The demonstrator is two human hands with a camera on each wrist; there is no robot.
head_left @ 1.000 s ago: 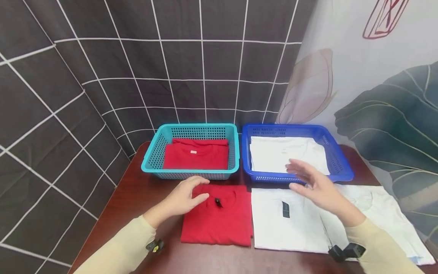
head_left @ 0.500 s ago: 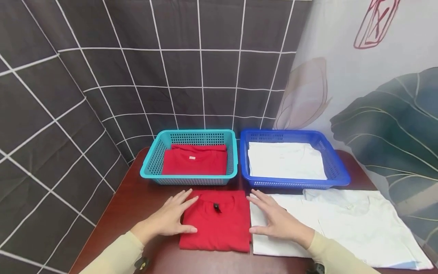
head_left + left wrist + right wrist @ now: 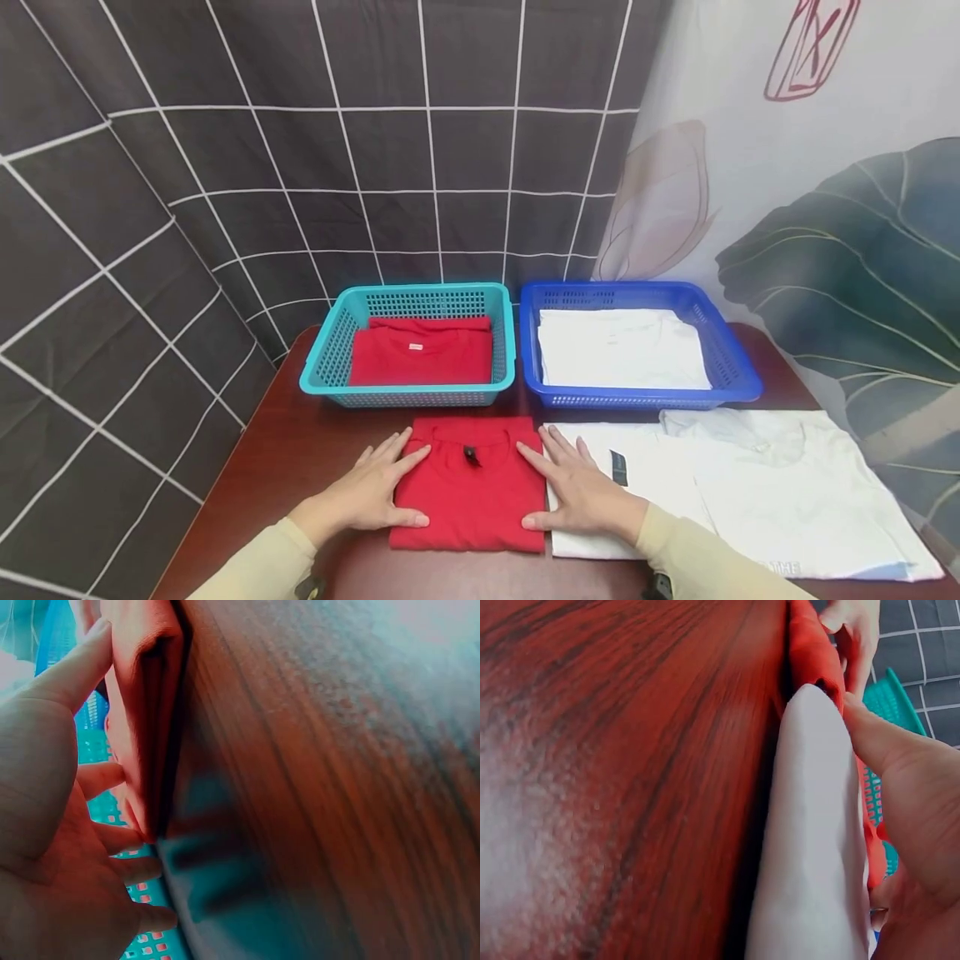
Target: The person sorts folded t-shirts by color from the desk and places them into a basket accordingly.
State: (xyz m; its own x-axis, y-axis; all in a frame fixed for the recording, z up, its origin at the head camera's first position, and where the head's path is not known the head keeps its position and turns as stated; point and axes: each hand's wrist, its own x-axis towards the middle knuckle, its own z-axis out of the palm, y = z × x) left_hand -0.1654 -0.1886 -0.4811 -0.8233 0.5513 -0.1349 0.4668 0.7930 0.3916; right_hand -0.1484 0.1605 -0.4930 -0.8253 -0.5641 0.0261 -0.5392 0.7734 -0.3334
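Note:
A folded red T-shirt point(image 3: 468, 504) with a dark neck label lies flat at the table's front. My left hand point(image 3: 367, 492), fingers spread, rests on its left edge; the left wrist view has the thumb and fingers along the shirt's folded side point(image 3: 146, 697). On the opposite edge lie the fingertips and thumb of my right hand point(image 3: 581, 492), whose palm is over a folded white T-shirt point(image 3: 663, 467) with a dark label. In the right wrist view this white shirt's rounded fold point(image 3: 810, 825) fills the middle. Neither hand is curled round anything.
Behind stand a turquoise basket point(image 3: 408, 389) holding folded red shirts point(image 3: 420, 362) and a blue basket point(image 3: 637, 396) holding folded white shirts point(image 3: 622, 350). Another white shirt point(image 3: 802, 500) lies at the right, overlapping its neighbour. A dark gridded curtain point(image 3: 390, 150) hangs behind the wooden table point(image 3: 262, 467).
Both hands have come down onto the red T-shirt's side edges. The right hand has moved left from above the white shirts near the blue basket. The shirts stay in place.

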